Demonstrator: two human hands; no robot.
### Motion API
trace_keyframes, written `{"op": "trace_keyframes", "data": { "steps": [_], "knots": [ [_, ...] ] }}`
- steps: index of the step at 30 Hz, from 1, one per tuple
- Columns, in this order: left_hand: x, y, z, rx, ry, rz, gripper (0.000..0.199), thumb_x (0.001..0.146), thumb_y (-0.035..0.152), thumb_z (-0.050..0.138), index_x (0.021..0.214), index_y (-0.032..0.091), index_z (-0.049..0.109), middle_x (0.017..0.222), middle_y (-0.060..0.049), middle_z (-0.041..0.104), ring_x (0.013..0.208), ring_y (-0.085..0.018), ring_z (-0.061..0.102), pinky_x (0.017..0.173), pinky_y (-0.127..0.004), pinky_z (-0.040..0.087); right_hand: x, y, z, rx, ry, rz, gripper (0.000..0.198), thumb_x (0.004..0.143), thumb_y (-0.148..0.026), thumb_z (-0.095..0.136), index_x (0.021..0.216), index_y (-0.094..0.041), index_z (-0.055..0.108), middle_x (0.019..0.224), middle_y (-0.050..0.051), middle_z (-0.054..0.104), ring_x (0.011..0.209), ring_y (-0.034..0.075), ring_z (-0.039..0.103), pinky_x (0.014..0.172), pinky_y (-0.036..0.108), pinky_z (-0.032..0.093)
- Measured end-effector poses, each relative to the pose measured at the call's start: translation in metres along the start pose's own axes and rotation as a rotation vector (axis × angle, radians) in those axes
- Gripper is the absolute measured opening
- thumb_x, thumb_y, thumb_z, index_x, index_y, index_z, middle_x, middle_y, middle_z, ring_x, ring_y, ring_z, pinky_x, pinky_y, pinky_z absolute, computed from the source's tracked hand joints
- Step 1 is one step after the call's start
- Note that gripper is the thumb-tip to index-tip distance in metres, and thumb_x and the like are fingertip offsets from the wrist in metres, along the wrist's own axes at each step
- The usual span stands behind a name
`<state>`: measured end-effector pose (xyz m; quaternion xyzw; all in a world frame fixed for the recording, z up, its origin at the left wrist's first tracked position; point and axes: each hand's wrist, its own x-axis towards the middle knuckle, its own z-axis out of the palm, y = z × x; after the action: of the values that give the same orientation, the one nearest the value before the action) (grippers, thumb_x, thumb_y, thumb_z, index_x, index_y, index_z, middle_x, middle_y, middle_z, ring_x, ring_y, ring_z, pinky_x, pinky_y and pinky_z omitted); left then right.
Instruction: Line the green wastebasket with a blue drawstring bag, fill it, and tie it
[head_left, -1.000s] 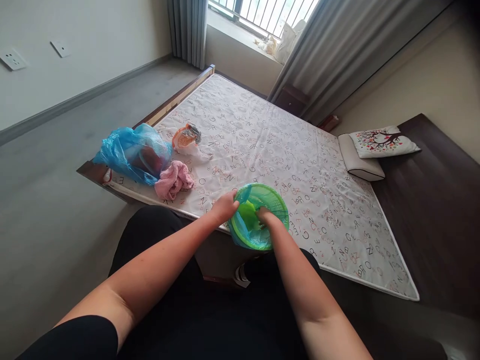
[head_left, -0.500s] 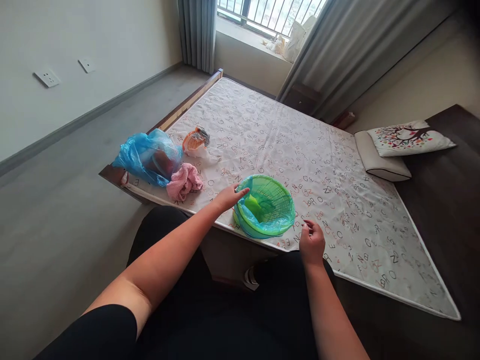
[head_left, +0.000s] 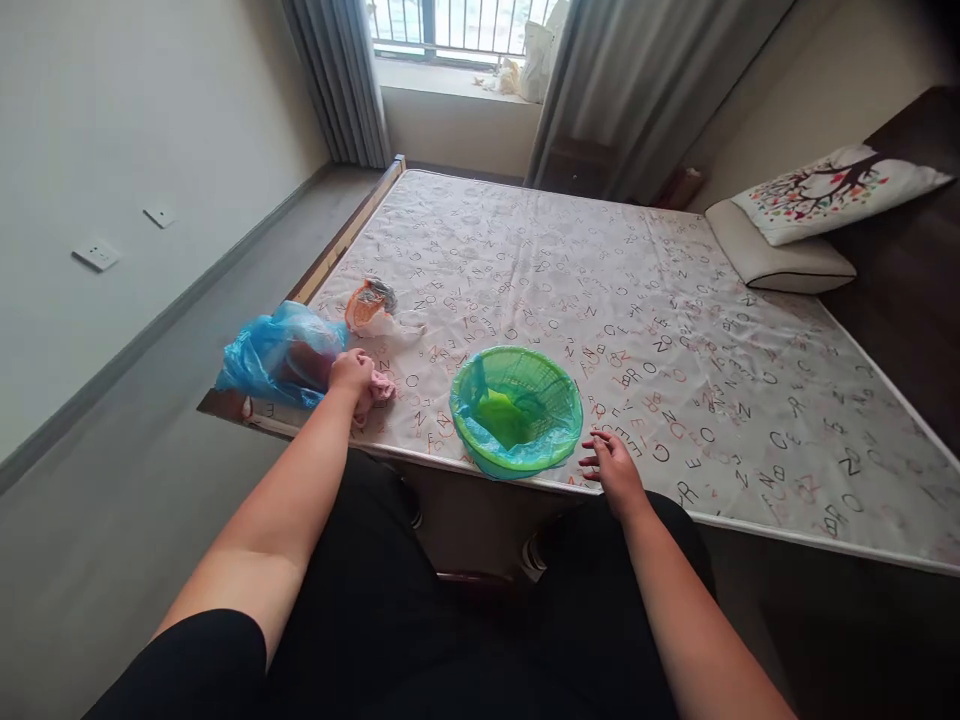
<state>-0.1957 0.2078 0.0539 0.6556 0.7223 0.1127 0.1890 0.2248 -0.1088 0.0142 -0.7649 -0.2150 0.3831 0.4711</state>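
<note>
A green mesh basket [head_left: 516,408] lined with a bluish plastic bag stands near the front edge of the mattress [head_left: 637,330]. My left hand [head_left: 350,373] lies on a pink cloth [head_left: 380,388] left of the basket, fingers closing over it. Just beyond that hand sits a crumpled blue plastic bag [head_left: 277,352]. My right hand [head_left: 613,466] rests flat on the mattress edge right of the basket, fingers spread, holding nothing.
A small orange and grey bundle with white plastic [head_left: 373,306] lies behind the pink cloth. Two pillows [head_left: 780,262] sit at the far right. The wooden bed frame [head_left: 341,240] borders grey floor on the left; curtains and a window are beyond.
My left hand left the basket rim and moved left onto the pink cloth. My right hand came out of the basket and settled on the mattress beside it. The view swung left.
</note>
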Motion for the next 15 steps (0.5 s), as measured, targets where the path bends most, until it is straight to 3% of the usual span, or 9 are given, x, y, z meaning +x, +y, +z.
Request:
{"op": "trace_keyframes", "data": {
  "steps": [3,6,11,13,15],
  "knots": [
    [0.012,0.003,0.004,0.092,0.015,0.076,0.037,0.094,0.012,0.055,0.129,0.005,0.063,0.138,-0.017,0.062,0.131,-0.026,0.054,0.117,-0.037,0.037,-0.004,-0.004,0.010,0.020,-0.128,0.111,0.050,0.091,-0.064,0.052,0.121,-0.025,0.055,0.125,0.013,0.067,0.086,0.023,0.075,0.056,0.030,0.060],
    [0.033,0.014,0.015,0.160,-0.018,0.188,0.052,0.090,0.004,0.056,0.141,0.007,0.056,0.156,-0.014,0.050,0.150,-0.023,0.038,0.127,-0.036,0.026,-0.003,-0.006,0.016,-0.106,-0.134,0.012,0.044,0.094,-0.060,0.055,0.116,-0.022,0.059,0.125,0.014,0.069,0.102,0.027,0.075,0.064,0.030,0.061],
    [0.078,0.031,0.033,0.315,-0.086,0.131,0.071,0.087,0.007,0.056,0.155,0.009,0.040,0.172,-0.019,0.029,0.149,-0.025,0.046,0.119,-0.037,0.039,0.006,-0.011,0.014,-0.159,-0.100,-0.101,0.039,0.096,-0.056,0.055,0.111,-0.022,0.065,0.108,0.009,0.075,0.103,0.026,0.074,0.081,0.038,0.062],
    [0.094,0.035,0.035,0.403,-0.091,0.082,0.076,0.083,0.012,0.060,0.156,0.011,0.041,0.168,-0.020,0.039,0.140,-0.025,0.057,0.111,-0.036,0.046,0.009,-0.012,0.012,-0.136,-0.063,-0.107,0.036,0.096,-0.054,0.055,0.108,-0.022,0.065,0.106,0.009,0.075,0.103,0.026,0.074,0.084,0.039,0.061],
    [0.108,0.040,0.035,0.443,-0.071,0.047,0.074,0.079,0.018,0.063,0.151,0.011,0.049,0.150,-0.019,0.061,0.122,-0.025,0.068,0.103,-0.037,0.052,0.012,-0.013,0.011,-0.110,-0.024,-0.107,0.035,0.096,-0.054,0.055,0.107,-0.022,0.066,0.110,0.009,0.075,0.104,0.025,0.073,0.085,0.040,0.061]
  ]
}}
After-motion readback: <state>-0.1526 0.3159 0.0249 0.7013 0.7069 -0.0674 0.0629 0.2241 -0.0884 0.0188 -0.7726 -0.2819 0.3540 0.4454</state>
